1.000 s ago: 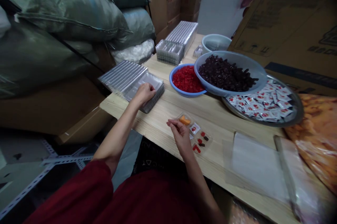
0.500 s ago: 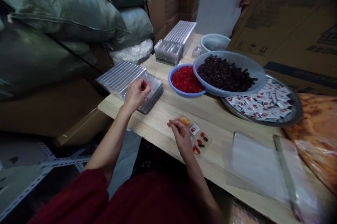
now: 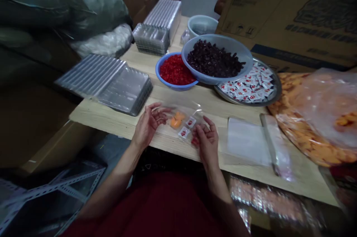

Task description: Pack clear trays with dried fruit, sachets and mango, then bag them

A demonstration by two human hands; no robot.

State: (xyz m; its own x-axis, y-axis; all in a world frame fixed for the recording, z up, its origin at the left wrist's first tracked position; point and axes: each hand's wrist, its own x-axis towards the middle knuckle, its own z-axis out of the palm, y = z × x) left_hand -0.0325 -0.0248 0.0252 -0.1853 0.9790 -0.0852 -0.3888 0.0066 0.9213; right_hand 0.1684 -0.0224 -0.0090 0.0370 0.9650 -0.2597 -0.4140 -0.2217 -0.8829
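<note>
A clear plastic compartment tray (image 3: 173, 133) lies on the table before me. In it are orange pieces (image 3: 177, 119), two white printed sachets (image 3: 184, 132) and some red pieces (image 3: 195, 141), partly covered by my fingers. A clear plastic lid (image 3: 185, 105), hard to make out, shines above the tray. My left hand (image 3: 149, 123) is at its left side, with bent fingers around the edge. At the right end my right hand (image 3: 206, 137) has curled fingers closed on the plastic, over the red pieces.
Stacked clear trays (image 3: 122, 88) stand left, more (image 3: 152, 40) behind. Bowls hold red pieces (image 3: 177, 70) and dark pieces (image 3: 214, 60); a metal basin (image 3: 276, 94) holds sachets. At right are white sheets (image 3: 247, 142) and a bag of orange pieces (image 3: 298, 118). The table's front edge is close.
My left hand has moved from the tray stack, rightward to the filled tray, with clear plastic now over it. My right hand has shifted to the tray's right end. The view has turned right.
</note>
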